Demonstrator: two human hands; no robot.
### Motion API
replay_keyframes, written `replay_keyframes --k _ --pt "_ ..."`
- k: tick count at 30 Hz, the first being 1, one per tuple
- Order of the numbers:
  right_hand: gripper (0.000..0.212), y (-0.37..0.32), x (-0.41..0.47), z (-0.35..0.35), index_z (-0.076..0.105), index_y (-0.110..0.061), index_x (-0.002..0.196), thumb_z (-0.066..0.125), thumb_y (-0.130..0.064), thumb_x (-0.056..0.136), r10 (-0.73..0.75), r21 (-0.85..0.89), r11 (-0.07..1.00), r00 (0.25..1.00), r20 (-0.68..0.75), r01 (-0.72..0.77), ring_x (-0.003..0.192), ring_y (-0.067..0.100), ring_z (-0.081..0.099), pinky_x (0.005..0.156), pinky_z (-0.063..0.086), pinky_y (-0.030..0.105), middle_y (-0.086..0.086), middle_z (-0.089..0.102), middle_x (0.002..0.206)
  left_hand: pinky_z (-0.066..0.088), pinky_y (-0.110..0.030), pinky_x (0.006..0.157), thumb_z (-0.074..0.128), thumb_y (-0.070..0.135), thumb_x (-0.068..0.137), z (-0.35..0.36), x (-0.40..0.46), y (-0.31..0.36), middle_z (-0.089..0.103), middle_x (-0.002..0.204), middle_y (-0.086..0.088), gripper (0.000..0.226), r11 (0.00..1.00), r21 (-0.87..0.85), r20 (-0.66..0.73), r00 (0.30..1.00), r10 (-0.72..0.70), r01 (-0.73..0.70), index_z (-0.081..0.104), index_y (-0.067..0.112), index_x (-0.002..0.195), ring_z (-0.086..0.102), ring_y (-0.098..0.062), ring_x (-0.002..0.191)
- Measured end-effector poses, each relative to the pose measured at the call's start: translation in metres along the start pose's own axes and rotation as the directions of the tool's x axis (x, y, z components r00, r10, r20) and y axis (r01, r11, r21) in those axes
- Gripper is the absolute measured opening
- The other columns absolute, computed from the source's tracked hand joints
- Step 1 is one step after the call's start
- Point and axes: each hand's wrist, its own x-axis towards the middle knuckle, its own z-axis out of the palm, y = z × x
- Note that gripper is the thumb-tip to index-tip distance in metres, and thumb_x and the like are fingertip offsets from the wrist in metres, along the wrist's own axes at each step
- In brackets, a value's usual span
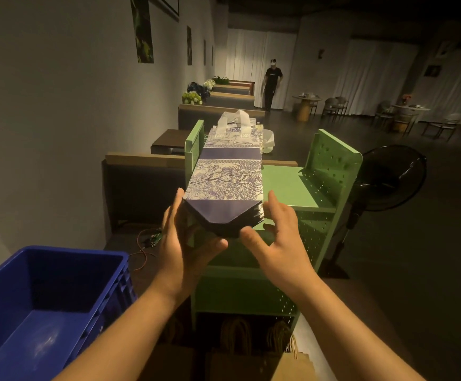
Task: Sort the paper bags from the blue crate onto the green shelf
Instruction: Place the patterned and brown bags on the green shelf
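Green perforated metal shelf (331, 166) stands centre; the stack of flat blue-and-white patterned paper bags (228, 171) lies over its top, near end held out in front between left hand (188, 243) and right hand (281, 237); blue plastic crate (45, 298) sits left of the shelf; brown paper bags (284, 361) lie below it; black standing fan (388, 180) right of it.

Paper bags (225, 185): flat-folded stack, white with blue-purple print, navy bands, white ribbon handles at 12 o'clock end; level over top of green shelf (289, 185).
Blue crate (92, 306): open plastic, at 8 o'clock.
Brown paper bags (292, 364): twisted handles, at 6 o'clock below shelf.
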Motion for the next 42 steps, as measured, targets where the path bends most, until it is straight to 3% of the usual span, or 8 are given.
replay_keyframes --k 4,11,18,23,26,32,35,42 --pt "0.101 -0.004 0.002 0.01 0.009 -0.032 0.163 0.023 -0.091 0.081 -0.001 0.045 0.999 0.995 -0.103 0.005 0.153 0.004 0.014 0.126 0.021 0.043 -0.015 0.015 0.167 0.027 -0.016 0.114 0.035 0.105 0.061 0.006 0.0 0.005 0.022 0.161 0.036 0.101 0.997 0.053 -0.078 0.995 0.061 -0.057 0.014 0.061 0.15 0.023 0.026 0.138" --pt "0.084 -0.01 0.006 0.016 0.026 -0.029 0.16 0.02 -0.079 0.092 -0.07 0.12 0.989 0.991 -0.11 0.083 0.148 -0.002 0.024 0.12 0.022 0.018 -0.017 0.032 0.161 0.041 -0.014 0.108 0.046 0.093 0.075 0.016 0.0 0.002 0.04 0.159 0.011 0.103 0.991 -0.032 -0.248 0.962 0.116 -0.128 0.034 0.029 0.155 0.042 0.006 0.14" --pt "0.098 -0.035 0.043 0.002 0.038 -0.028 0.155 0.041 -0.083 0.074 0.298 0.423 0.877 0.948 -0.109 -0.227 0.145 0.015 0.04 0.121 0.03 0.046 -0.005 0.043 0.158 0.037 -0.004 0.099 0.039 0.062 0.094 0.021 0.013 0.017 0.044 0.155 0.011 0.05 0.995 -0.09 -0.252 0.968 0.011 -0.035 0.045 0.042 0.139 0.045 0.009 0.134" --pt "0.035 -0.05 0.06 -0.004 0.062 -0.026 0.131 0.048 -0.038 0.102 0.292 0.477 0.833 0.955 0.05 -0.28 0.113 0.019 0.065 0.084 0.048 0.032 -0.002 0.071 0.121 0.033 -0.007 0.094 0.032 0.059 0.103 0.031 0.022 0.022 0.04 0.15 0.015 0.05 0.998 -0.044 -0.269 0.961 -0.059 0.049 0.041 0.038 0.148 0.043 0.006 0.126" --pt "0.033 -0.045 0.064 -0.005 0.064 -0.026 0.127 0.048 -0.017 0.1 0.279 0.5 0.815 0.955 0.104 -0.293 0.104 0.022 0.073 0.079 0.054 0.032 0.0 0.077 0.112 0.031 -0.002 0.089 0.031 0.045 0.108 0.034 0.021 0.022 0.035 0.144 0.018 0.047 0.997 -0.011 -0.272 0.959 -0.074 0.073 0.039 0.032 0.153 0.041 0.014 0.117" --pt "0.033 -0.045 0.065 -0.012 0.061 -0.026 0.13 0.054 -0.023 0.098 0.257 0.46 0.839 0.957 0.137 -0.292 0.11 0.021 0.07 0.082 0.051 0.029 -0.001 0.074 0.118 0.035 -0.003 0.091 0.032 0.042 0.109 0.034 0.024 0.025 0.035 0.143 0.017 0.044 0.994 -0.02 -0.3 0.948 -0.106 0.105 0.042 0.032 0.151 0.043 0.013 0.115" --pt "0.031 -0.047 0.065 -0.015 0.058 -0.025 0.134 0.051 -0.023 0.104 0.252 0.491 0.819 0.955 0.156 -0.297 0.104 0.015 0.072 0.076 0.049 0.025 -0.003 0.075 0.118 0.044 -0.025 0.108 0.035 0.044 0.108 0.035 0.025 0.026 0.038 0.144 0.01 0.043 0.991 -0.062 -0.33 0.935 -0.131 0.117 0.046 0.031 0.147 0.046 -0.002 0.125" --pt "0.034 -0.048 0.068 -0.01 0.057 -0.027 0.137 0.052 -0.033 0.104 0.247 0.518 0.804 0.957 0.155 -0.292 0.114 0.018 0.069 0.093 0.049 0.036 -0.007 0.073 0.123 0.03 0.0 0.086 0.033 0.042 0.109 0.036 0.022 0.025 0.041 0.154 0.01 0.048 0.992 -0.002 -0.377 0.919 -0.115 0.123 0.045 0.027 0.153 0.041 0.003 0.125"
